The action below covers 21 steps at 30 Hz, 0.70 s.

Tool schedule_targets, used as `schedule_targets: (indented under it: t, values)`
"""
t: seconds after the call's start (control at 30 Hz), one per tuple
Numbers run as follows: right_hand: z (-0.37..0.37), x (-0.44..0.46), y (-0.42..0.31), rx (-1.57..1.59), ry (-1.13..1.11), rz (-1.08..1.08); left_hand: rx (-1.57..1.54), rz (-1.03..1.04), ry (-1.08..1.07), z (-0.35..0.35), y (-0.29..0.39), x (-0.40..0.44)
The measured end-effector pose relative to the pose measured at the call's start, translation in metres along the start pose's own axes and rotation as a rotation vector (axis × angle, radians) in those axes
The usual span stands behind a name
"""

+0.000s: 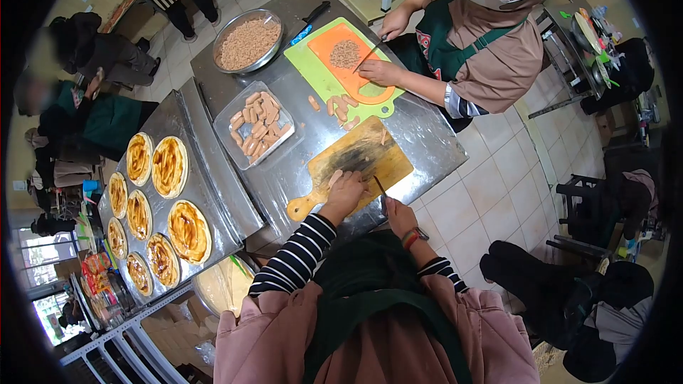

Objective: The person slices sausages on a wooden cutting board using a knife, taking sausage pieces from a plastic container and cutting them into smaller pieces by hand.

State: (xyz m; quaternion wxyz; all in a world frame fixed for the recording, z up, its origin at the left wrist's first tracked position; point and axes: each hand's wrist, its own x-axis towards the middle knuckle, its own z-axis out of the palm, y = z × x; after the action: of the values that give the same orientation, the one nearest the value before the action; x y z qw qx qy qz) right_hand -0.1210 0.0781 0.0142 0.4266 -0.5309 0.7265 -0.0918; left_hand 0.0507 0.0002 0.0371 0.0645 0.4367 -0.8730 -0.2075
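My right hand (400, 217) grips a knife (380, 186), its blade pointing up and left over the wooden cutting board (324, 181). On that board lies my left hand (346, 193), fingers curled down around a piece of sausage (336, 177) just left of the blade. How much of the sausage sits under the fingers is hidden. A few pale scraps (383, 137) lie at the board's far end. Behind the board, a clear plastic tub (288, 144) holds several whole sausages (260, 124). More sausages (341, 107) lie loose near the green board.
Across the table (434, 160), a co-worker (469, 50) cuts on an orange board (377, 92) over a green board (302, 50). A steel bowl (279, 41) holds chopped filling. A black-handled knife (318, 11) lies behind it. Several sauced dough rounds (189, 231) cover the tray (220, 224) at left.
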Motion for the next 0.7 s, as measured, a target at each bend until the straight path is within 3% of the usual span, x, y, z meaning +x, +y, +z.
schedule_targets:
  t: [0.1,0.2,0.27,0.4,0.47,0.57,0.7]
  values:
    - [0.003,0.001,0.001,-0.017,-0.011,-0.004,-0.037,-0.057,0.081,0.001,0.005,0.005]
    - [0.006,0.002,0.0,-0.054,-0.015,-0.005,-0.092,-0.24,0.133,-0.004,0.016,0.006]
    - [0.005,-0.001,-0.003,-0.077,-0.018,0.0,-0.268,-0.552,0.234,-0.006,0.025,-0.001]
    - [0.007,-0.004,-0.007,-0.123,0.009,-0.058,-0.448,-0.608,0.195,0.027,0.017,-0.018]
    - [0.008,-0.005,-0.008,-0.142,0.026,-0.065,-0.932,-0.858,0.233,0.024,0.026,-0.016]
    - [0.003,-0.01,-0.018,-0.208,0.005,-0.05,-1.111,-0.915,0.303,0.037,0.025,-0.011]
    - [0.001,-0.012,-0.019,-0.194,0.035,-0.041,-1.069,-0.895,0.342,0.042,0.027,-0.004]
